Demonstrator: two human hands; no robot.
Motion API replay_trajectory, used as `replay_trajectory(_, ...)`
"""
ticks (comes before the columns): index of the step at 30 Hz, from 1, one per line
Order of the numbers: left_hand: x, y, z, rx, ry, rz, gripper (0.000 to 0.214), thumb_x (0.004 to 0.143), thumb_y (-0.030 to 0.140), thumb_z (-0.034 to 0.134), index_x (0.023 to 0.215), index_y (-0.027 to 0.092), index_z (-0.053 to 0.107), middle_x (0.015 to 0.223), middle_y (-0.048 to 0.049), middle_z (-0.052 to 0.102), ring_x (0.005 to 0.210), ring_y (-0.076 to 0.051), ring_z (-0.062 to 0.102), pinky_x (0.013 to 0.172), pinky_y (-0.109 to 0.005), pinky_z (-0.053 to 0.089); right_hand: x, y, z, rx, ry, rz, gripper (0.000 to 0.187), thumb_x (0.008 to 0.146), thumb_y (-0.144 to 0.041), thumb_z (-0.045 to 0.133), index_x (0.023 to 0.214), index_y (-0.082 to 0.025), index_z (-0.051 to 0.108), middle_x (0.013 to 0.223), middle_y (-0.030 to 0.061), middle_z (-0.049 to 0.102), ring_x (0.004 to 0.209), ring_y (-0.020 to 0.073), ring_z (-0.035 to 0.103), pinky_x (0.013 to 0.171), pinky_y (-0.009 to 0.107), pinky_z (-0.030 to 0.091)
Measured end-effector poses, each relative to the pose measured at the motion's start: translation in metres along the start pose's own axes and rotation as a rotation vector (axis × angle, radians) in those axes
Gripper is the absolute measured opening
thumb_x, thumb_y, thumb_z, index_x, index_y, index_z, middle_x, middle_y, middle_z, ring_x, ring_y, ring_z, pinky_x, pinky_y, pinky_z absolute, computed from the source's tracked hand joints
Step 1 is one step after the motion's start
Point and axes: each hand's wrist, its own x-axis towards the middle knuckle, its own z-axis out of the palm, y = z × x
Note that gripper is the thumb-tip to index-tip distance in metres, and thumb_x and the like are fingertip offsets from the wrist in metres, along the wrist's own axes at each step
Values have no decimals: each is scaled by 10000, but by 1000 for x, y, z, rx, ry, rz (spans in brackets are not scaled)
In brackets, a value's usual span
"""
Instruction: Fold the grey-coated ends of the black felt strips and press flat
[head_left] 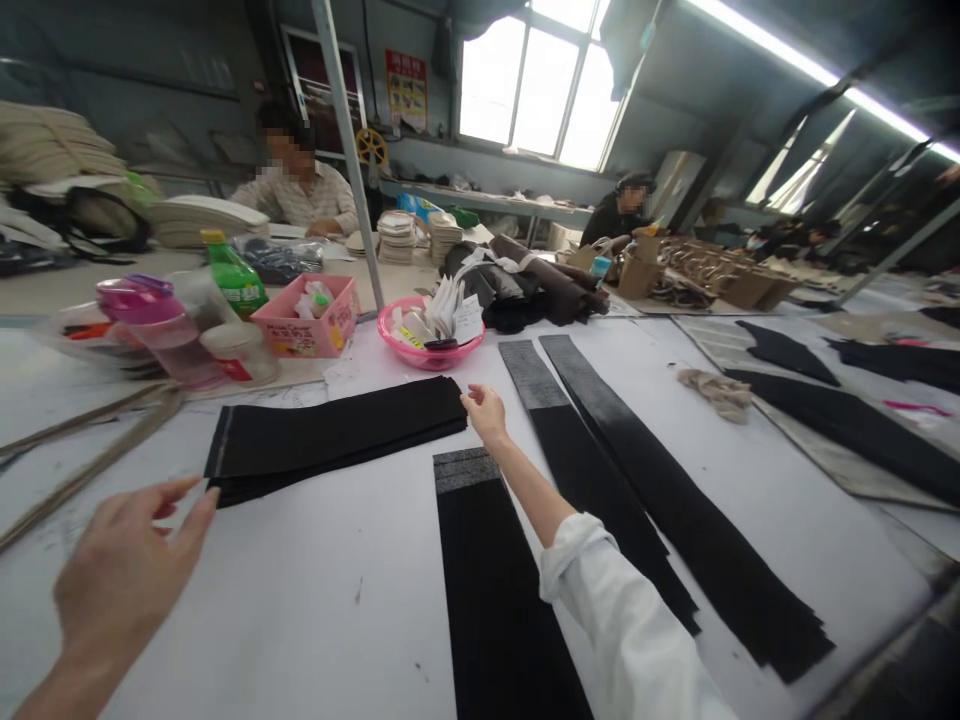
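A stack of black fabric strips (337,430) lies crosswise on the white table, its layers fanned along the near edge. At its left end, my left hand (124,580) has thumb and forefinger closed around the near corner. My right hand (486,412) pinches the far right corner, fingers curled. Beneath my right forearm runs another black stack (495,590) with a grey speckled end band. Two more long black stacks, an inner one (592,470) and an outer one (690,510), lie side by side to the right, also with greyish far ends.
Behind the strips stand a pink basin (431,353) of paper tags, a pink box (307,318), a green bottle (232,275) and a pink-lidded jug (161,330). A crumpled beige cloth (716,393) lies right. A metal pole (349,150) rises behind. Other people sit across the table.
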Motion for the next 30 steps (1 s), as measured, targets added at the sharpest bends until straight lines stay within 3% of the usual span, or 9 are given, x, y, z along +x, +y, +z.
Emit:
replay_trajectory(3,-82,30,-14,-168,-218,253,317,829,514,505,1032,281,574,1001,5,599,747,-164,561,652,-269,445,-64,10,-33,4,-99,-95,248,863,-212,584,1103,-166,626,1018,50,674,900,157,625,825,265,463)
replay_trajectory(4,-110,40,-17,-246,-342,335,286,846,489,511,1034,281,567,1038,-8,601,821,-180,584,706,-281,471,-89,15,-44,-5,-137,-127,222,827,-195,632,1048,-181,652,1008,39,674,903,162,624,825,266,462)
replay_trajectory(7,-183,71,-25,-439,-495,503,166,892,351,499,1025,287,574,1061,-33,602,983,-198,591,845,-297,489,-170,27,-73,-109,-280,-231,190,790,-214,691,979,-222,676,991,25,661,920,190,613,816,289,464)
replay_trajectory(11,-241,103,-39,-494,-585,660,182,893,212,495,1038,271,589,1059,-53,608,996,-193,593,857,-315,506,-261,32,-96,-329,-395,-292,373,734,-267,769,1084,-249,641,1038,40,632,971,234,580,861,349,446)
replay_trajectory(15,-266,112,-49,-441,-632,705,215,892,158,478,1049,248,593,1110,-66,598,1092,-221,546,935,-396,478,-326,35,-107,-360,-519,-327,697,595,-386,862,1220,-282,572,1232,58,563,1124,266,515,949,377,419)
replay_trajectory(19,-278,105,-49,-418,-620,702,218,895,167,487,1074,235,592,1208,-74,562,1202,-243,472,1000,-442,434,-373,50,-109,-377,-648,-375,1064,437,-548,878,1373,-299,436,1438,91,402,1320,328,344,1097,463,283)
replay_trajectory(24,-283,101,-47,-416,-605,687,222,908,194,485,1101,229,589,1228,-75,555,1214,-233,463,1014,-432,422,-407,64,-106,-482,-634,-474,1010,606,-289,829,1459,-305,289,1538,77,241,1413,307,174,1157,497,138)
replay_trajectory(30,-284,101,-47,-427,-585,688,202,906,210,501,1081,224,602,1213,-70,568,1203,-226,476,1014,-419,421,-420,69,-110,-488,-615,-537,1007,595,-90,743,1468,-274,276,1544,88,227,1417,311,164,1153,521,159)
